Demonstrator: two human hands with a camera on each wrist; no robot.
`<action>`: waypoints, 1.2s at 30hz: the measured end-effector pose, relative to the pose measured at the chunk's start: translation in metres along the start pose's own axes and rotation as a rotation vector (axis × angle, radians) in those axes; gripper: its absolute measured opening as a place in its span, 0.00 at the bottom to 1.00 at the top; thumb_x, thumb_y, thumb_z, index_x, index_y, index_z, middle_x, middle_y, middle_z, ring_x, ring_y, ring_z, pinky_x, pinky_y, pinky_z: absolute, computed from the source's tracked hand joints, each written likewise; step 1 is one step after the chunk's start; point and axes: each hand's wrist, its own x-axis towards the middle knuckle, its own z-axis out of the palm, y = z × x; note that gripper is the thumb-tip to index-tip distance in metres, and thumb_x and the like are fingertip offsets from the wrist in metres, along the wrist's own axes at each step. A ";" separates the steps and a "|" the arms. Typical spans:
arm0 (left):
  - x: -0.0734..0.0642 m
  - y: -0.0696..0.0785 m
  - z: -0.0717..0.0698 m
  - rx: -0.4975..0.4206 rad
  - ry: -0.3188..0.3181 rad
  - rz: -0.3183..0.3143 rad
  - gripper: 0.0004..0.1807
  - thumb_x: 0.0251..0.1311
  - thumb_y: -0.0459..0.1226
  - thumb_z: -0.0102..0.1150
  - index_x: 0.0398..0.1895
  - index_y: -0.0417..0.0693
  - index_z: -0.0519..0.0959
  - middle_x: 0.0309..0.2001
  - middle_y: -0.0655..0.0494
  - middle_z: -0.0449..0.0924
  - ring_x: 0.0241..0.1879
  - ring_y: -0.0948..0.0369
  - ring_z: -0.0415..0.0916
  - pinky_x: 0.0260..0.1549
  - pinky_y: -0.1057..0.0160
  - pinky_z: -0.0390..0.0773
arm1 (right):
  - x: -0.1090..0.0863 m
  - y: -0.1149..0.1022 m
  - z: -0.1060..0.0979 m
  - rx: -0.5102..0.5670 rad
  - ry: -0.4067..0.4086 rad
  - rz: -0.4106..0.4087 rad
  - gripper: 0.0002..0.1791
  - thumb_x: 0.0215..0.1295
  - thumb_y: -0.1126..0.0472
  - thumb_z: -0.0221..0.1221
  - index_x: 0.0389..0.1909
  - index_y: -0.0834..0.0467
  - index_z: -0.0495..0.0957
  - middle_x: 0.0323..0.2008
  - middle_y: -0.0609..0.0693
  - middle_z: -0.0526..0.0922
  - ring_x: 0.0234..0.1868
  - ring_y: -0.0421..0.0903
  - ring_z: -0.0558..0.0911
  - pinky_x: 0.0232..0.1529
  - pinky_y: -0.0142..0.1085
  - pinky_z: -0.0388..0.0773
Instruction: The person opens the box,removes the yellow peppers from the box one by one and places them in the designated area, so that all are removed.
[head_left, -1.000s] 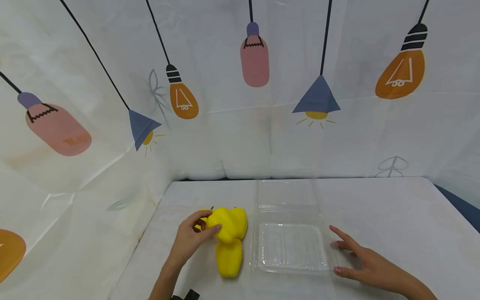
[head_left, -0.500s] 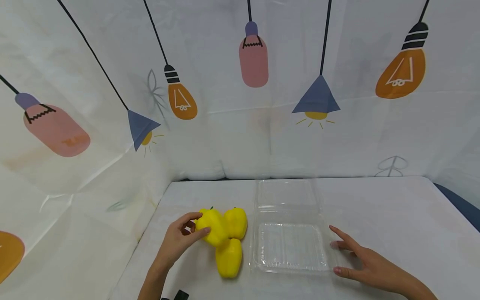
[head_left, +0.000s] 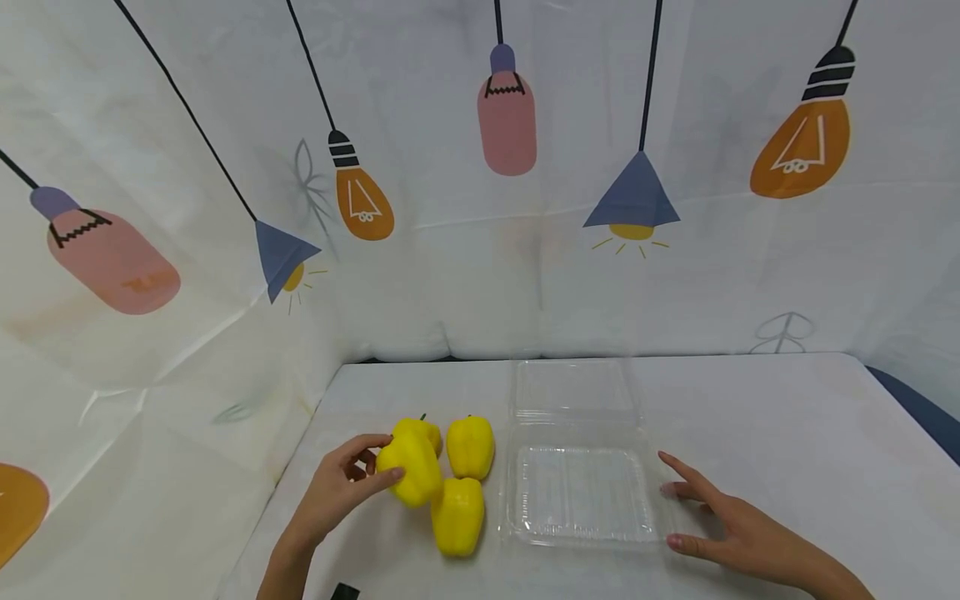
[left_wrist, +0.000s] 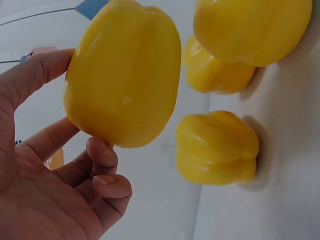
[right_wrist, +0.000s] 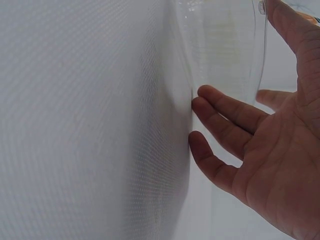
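Observation:
My left hand (head_left: 337,487) pinches a yellow bell pepper (head_left: 411,468) between thumb and fingers; the left wrist view shows this bell pepper (left_wrist: 125,75) held up off the table. Three more yellow bell peppers sit beside it: one behind (head_left: 427,429), one to its right (head_left: 471,447) and one in front (head_left: 457,518). Right of them lies a clear plastic clamshell container (head_left: 585,496), its lid (head_left: 573,387) folded back away from me. My right hand (head_left: 738,533) rests at the container's right side, fingers relaxed and spread; in the right wrist view, fingertips (right_wrist: 200,142) are near the table surface.
The white table (head_left: 810,433) runs back to a pale curtain (head_left: 465,283) printed with lamps and bulbs. The curtain also lines the left side. A small black object (head_left: 345,592) shows by the left forearm at the bottom edge.
My left hand has drawn the held bell pepper leftward and slightly toward me, away from over the other bell peppers, which now show more fully. The right hand and container stay put.

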 end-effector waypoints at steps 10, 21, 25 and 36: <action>-0.005 -0.011 -0.013 0.052 -0.020 -0.014 0.21 0.46 0.45 0.72 0.46 0.58 0.79 0.34 0.50 0.74 0.31 0.57 0.69 0.26 0.66 0.69 | 0.001 0.003 0.001 0.000 0.000 0.008 0.50 0.60 0.41 0.59 0.74 0.40 0.37 0.60 0.56 0.71 0.57 0.60 0.71 0.44 0.62 0.72; -0.009 -0.021 -0.022 0.112 -0.114 -0.012 0.20 0.46 0.46 0.72 0.44 0.62 0.79 0.33 0.52 0.75 0.30 0.58 0.70 0.26 0.66 0.69 | 0.000 0.004 0.002 -0.012 0.006 0.003 0.50 0.60 0.41 0.59 0.74 0.41 0.37 0.60 0.55 0.72 0.57 0.59 0.72 0.45 0.62 0.71; -0.009 -0.024 -0.023 0.092 -0.187 0.010 0.19 0.48 0.44 0.71 0.45 0.60 0.79 0.32 0.51 0.75 0.31 0.57 0.70 0.25 0.65 0.69 | 0.000 0.003 0.002 -0.014 0.009 -0.003 0.50 0.60 0.41 0.59 0.74 0.41 0.37 0.60 0.55 0.72 0.57 0.58 0.72 0.45 0.62 0.71; -0.008 -0.033 -0.023 0.085 -0.317 0.065 0.18 0.52 0.42 0.68 0.47 0.57 0.78 0.37 0.51 0.76 0.31 0.59 0.70 0.25 0.66 0.71 | 0.000 0.000 0.002 -0.022 0.019 -0.010 0.50 0.59 0.41 0.59 0.74 0.42 0.38 0.59 0.54 0.73 0.57 0.54 0.73 0.45 0.60 0.72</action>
